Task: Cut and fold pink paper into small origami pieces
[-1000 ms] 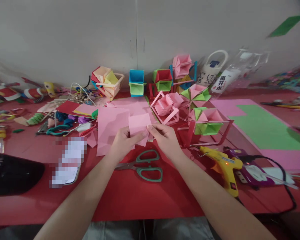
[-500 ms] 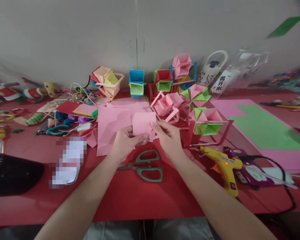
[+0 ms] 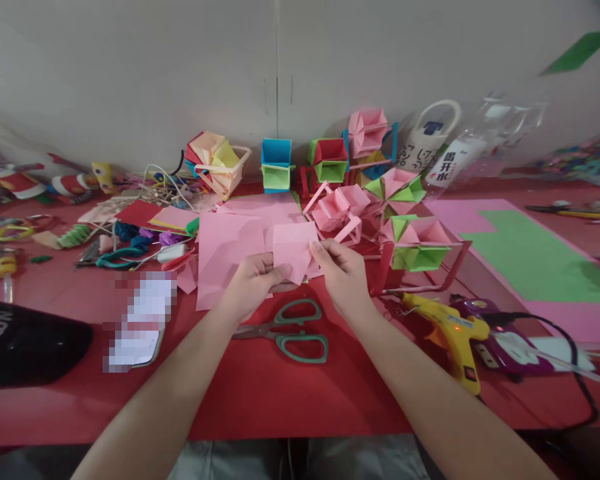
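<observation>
One small pink square point(image 3: 296, 241) was held up over the middle of the red worktop point(image 3: 275, 407) by two hands. Its lower left corner was pinched between the thumb and fingers of the left hand point(image 3: 249, 285); its right edge was pinched between the thumb and fingers of the right hand point(image 3: 345, 272). Behind it, at least two larger pink sheets point(image 3: 225, 257) could be counted. Nearer the front edge, one pair of scissors point(image 3: 303, 348) was placed, its blades partly hidden by the left forearm. One phone point(image 3: 143, 327) was set left of it, one yellow glue gun point(image 3: 457, 333) right. Toward the back edge, seven folded models point(image 3: 276, 177) were counted.
</observation>
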Demonstrator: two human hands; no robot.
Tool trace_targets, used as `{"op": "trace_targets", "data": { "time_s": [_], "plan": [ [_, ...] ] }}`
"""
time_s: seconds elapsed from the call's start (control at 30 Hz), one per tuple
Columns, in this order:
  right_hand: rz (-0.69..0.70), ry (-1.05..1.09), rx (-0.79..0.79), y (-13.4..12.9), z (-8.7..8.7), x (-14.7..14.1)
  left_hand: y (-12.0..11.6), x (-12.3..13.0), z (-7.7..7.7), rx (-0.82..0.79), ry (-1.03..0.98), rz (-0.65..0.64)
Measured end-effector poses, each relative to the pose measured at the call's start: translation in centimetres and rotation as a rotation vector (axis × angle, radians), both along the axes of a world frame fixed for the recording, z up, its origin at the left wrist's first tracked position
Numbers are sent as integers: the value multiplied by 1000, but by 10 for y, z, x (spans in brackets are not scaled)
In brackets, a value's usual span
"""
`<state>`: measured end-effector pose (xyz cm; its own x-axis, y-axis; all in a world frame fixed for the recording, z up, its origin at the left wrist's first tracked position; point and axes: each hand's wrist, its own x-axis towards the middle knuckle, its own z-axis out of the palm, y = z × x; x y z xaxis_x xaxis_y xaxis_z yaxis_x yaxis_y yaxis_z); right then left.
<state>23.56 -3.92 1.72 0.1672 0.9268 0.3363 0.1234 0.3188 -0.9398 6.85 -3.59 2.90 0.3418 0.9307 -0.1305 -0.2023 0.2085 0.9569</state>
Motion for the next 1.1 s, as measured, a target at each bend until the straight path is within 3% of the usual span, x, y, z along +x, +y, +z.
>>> {"op": "trace_targets", "data": {
  "time_s": [0.17,0.3,0.5,0.7,0.87,0.93,1.1],
  "plan": [
    [-4,-6,-22,0,1,0,0,-3,6,86,146,6],
    [-4,31,-46,0,-1,-2,-1,-1,3,139,153,78],
    [15,60,-75,-2,-1,-4,-1,1,-3,21,91,31],
    [31,15,-46,-1,2,-1,-1,-2,4,49,109,30],
    [203,79,-156,-2,3,-5,-1,-3,3,89,106,76],
    [252,40,-192,-3,3,-7,-1,-3,3,110,99,97],
    [182,-113,-169,-4,2,-7,1,-5,2,177,135,77]
  ]
}}
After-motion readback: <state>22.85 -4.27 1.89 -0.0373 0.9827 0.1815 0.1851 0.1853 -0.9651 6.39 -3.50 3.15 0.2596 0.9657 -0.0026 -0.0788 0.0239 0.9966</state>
